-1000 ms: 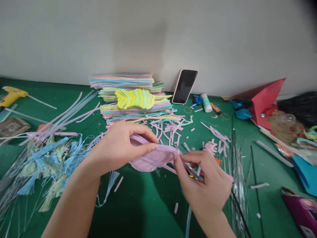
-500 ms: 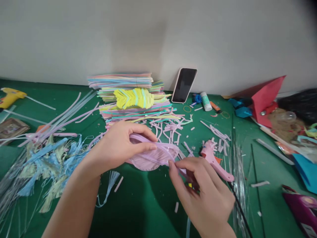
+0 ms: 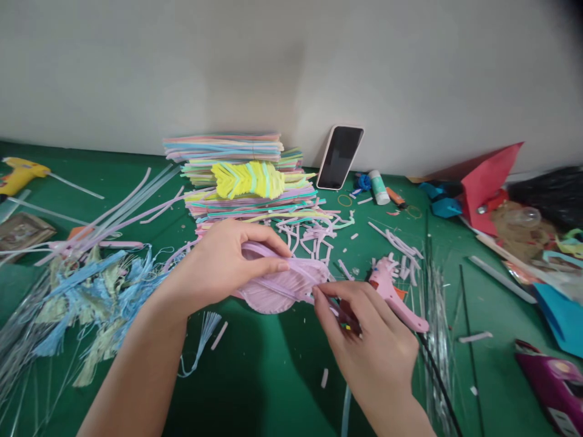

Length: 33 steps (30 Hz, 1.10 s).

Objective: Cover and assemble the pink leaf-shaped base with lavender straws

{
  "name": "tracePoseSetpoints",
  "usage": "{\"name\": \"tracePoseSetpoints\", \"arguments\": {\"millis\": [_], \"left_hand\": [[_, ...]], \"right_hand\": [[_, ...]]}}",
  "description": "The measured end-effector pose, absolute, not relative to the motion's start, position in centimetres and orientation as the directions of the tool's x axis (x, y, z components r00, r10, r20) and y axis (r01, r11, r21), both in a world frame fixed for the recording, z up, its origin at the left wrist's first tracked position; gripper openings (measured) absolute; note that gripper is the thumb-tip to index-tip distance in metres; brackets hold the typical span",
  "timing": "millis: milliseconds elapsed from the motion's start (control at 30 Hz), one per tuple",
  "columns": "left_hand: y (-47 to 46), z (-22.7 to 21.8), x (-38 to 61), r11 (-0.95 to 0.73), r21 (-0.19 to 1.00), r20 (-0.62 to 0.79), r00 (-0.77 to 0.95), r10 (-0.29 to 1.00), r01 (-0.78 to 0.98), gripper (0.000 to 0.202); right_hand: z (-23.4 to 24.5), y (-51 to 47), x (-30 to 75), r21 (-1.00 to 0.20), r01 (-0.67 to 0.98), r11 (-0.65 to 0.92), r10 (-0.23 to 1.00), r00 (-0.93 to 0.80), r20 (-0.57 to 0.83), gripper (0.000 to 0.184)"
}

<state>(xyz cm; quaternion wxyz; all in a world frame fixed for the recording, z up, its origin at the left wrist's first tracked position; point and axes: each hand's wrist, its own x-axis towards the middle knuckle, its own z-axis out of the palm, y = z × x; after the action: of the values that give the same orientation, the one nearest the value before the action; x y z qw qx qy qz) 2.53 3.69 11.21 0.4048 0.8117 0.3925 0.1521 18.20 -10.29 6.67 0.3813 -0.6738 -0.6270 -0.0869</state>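
Over the middle of the green table, my left hand pinches the upper left of a lilac, leaf-shaped piece between thumb and fingers. The piece has a ribbed surface and raised strips along its edge and across it. At its right end, my right hand pinches a thin lilac strip, apparently a pipe cleaner, with thumb and forefinger. A dark object with a yellow spot shows partly under my right fingers; I cannot make out what it is. A pink glue gun lies just right of that hand.
Behind are bundles of pastel pipe cleaners, a yellow bundle and a leaning phone. Lilac offcuts lie scattered. Blue tassels and a yellow glue gun are left; clear strands and a purple pouch right.
My right hand has shifted slightly left and turned a little, still pinching at the piece's right end. My left hand keeps its hold, almost unmoved.
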Motion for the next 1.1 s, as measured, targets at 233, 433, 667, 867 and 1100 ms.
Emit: {"name": "tracePoseSetpoints", "arguments": {"millis": [233,433,667,867,1100], "left_hand": [[3.6,11.4,2.6,-0.346,0.792,-0.083,0.651,0.755,0.503,0.006],[3.6,11.4,2.6,-0.336,0.794,-0.095,0.650,0.754,0.506,0.007],[3.6,11.3,2.6,-0.335,0.798,-0.093,0.651,0.753,0.501,0.007],[3.6,11.3,2.5,-0.329,0.801,-0.101,0.654,0.750,0.501,0.009],[3.6,11.5,2.6,-0.335,0.796,-0.106,0.661,0.743,0.505,0.011]], "right_hand": [[7.4,-9.9,18.9,-0.417,0.908,0.041,0.785,0.229,0.575,0.006],[7.4,-9.5,19.2,-0.487,0.873,0.026,0.811,0.266,0.521,0.006],[7.6,-9.3,19.7,-0.459,0.886,0.064,0.797,0.231,0.558,0.006],[7.7,-9.4,19.8,-0.406,0.911,0.075,0.792,0.193,0.579,0.005],[8.2,-9.6,20.0,-0.295,0.938,0.180,0.771,0.052,0.635,0.013]]}}
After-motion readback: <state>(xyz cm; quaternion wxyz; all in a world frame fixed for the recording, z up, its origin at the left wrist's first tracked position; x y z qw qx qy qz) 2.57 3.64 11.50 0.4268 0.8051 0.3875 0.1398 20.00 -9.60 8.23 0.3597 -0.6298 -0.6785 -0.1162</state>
